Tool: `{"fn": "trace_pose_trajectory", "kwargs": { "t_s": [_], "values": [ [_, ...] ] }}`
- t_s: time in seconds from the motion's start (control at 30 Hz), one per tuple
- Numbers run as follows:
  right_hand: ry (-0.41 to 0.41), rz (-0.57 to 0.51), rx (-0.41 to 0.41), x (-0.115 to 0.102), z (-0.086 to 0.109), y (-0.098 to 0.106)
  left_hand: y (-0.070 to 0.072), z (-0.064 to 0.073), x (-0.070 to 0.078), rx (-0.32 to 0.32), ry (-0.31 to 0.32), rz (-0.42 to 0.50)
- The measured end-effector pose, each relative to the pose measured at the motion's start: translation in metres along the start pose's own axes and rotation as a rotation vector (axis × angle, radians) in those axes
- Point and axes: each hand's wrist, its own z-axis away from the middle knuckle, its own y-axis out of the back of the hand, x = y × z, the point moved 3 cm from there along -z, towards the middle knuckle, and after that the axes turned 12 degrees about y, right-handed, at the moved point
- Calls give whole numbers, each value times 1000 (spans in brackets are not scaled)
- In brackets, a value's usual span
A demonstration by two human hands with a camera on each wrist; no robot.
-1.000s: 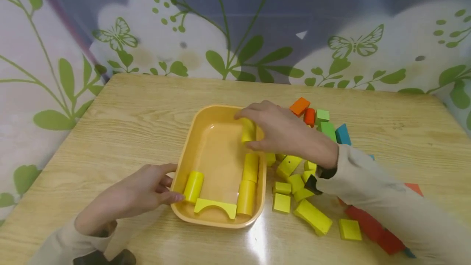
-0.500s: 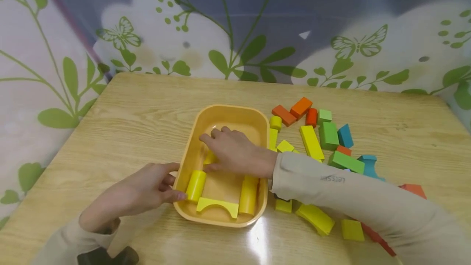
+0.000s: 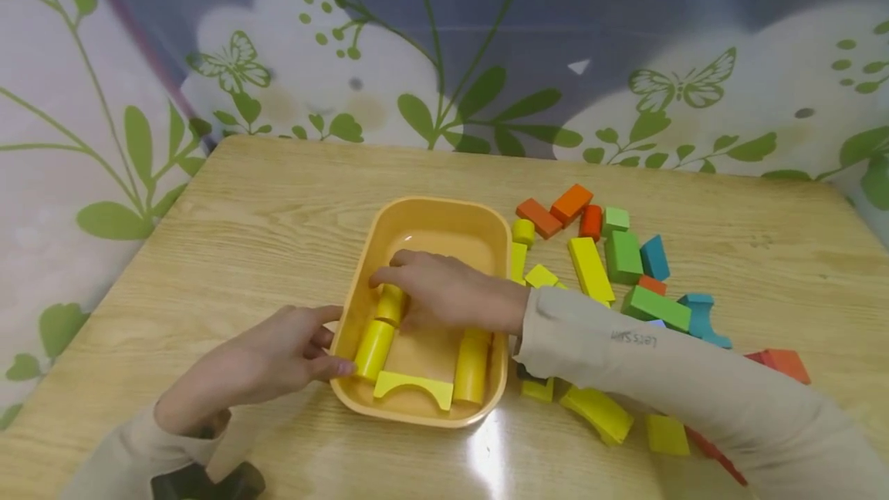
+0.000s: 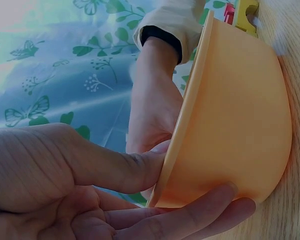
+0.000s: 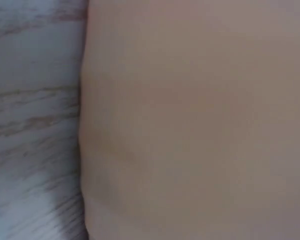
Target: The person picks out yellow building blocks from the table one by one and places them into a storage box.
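My left hand (image 3: 278, 349) grips the near left side of a yellow-orange plastic tub (image 3: 444, 417), thumb over the rim. In the left wrist view, fingers (image 4: 195, 215) lie against the tub's outer wall (image 4: 235, 115). Inside the tub, my right hand (image 3: 444, 288) holds a yellow cylinder block (image 3: 391, 305) by the left wall, end to end with another yellow cylinder (image 3: 373, 349). A yellow arch block (image 3: 414, 388) stands along the near wall. Yellow cylinders (image 3: 471, 369) line the right side, partly hidden by my right forearm. The right wrist view is mostly a blurred beige surface.
Loose blocks lie right of the tub: a yellow plank (image 3: 590, 268), green blocks (image 3: 623, 257), an orange block (image 3: 572, 205), a blue arch (image 3: 698, 319) and others. My right sleeve (image 3: 625, 353) covers some. A patterned wall covering (image 3: 486, 45) rises behind the wooden table (image 3: 278, 207).
My right hand has moved from the tub's far right side to its left side, bringing a yellow cylinder into line with the one there. My left hand stays on the tub.
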Motion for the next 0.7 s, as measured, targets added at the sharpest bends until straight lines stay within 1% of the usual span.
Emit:
{"fn": "trace_pose_trajectory", "kwargs": {
  "t_s": [0.1,0.3,0.53,0.7],
  "values": [
    [11,-25,13,-2,-1,-2,0,0,0,-2,-3,0],
    [14,-18,31,-3,-3,-9,0,0,-1,-12,14,7],
    [36,-98,99,-3,-2,-4,1,0,-1,-9,35,0],
    [74,-120,125,-3,-3,-5,1,-1,-1,-15,21,4]
  ]
}}
